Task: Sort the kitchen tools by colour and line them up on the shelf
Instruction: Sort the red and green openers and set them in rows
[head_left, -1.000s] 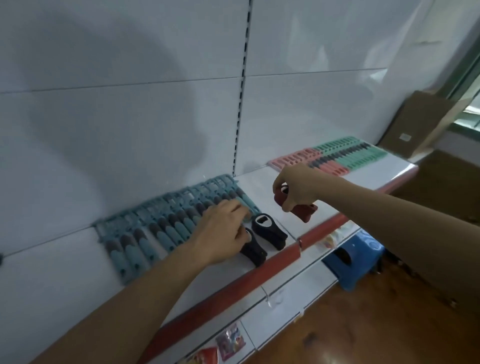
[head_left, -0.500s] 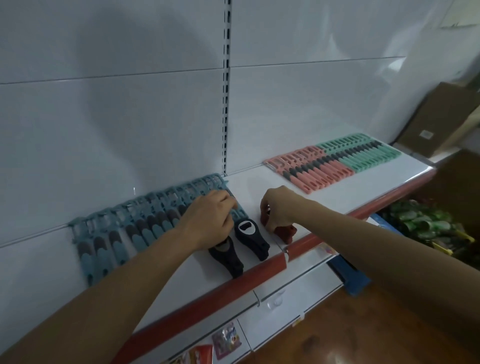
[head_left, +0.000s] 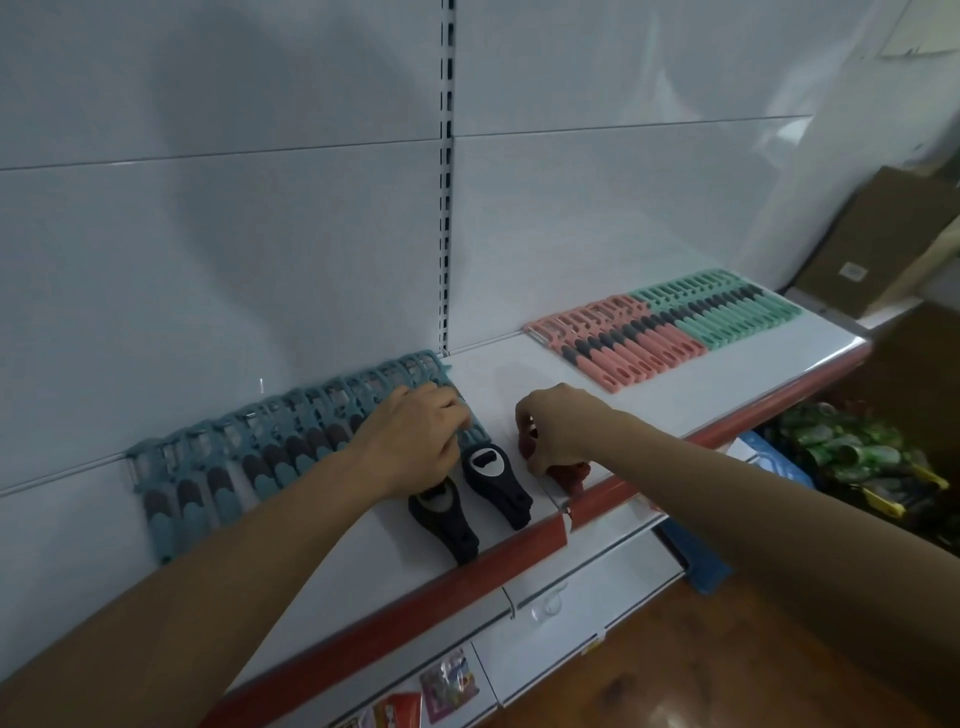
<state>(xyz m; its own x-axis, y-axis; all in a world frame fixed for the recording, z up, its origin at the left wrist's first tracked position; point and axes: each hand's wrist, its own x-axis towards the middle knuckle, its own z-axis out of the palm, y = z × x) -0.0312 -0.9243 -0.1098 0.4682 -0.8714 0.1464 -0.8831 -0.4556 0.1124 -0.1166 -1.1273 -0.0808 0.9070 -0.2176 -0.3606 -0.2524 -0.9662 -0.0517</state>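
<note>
A white shelf (head_left: 737, 371) with a red front lip is seen. Blue peelers (head_left: 270, 457) with dark grip patches are laid flat, side by side, in a row along the back wall, with handles pointed roughly toward 6 o'clock. The row's 3 o'clock end is covered by the left hand (head_left: 415, 441). Two black bottle openers (head_left: 496, 486) are set just beside each other at the row's 5 o'clock, near the lip. At their 3 o'clock a dark red opener (head_left: 574, 475) is gripped by the right hand (head_left: 561, 431) at the shelf's front edge. Well apart, at 1 o'clock, pink peelers (head_left: 618, 348) and green peelers (head_left: 727, 306) are lined up in touching blocks.
</note>
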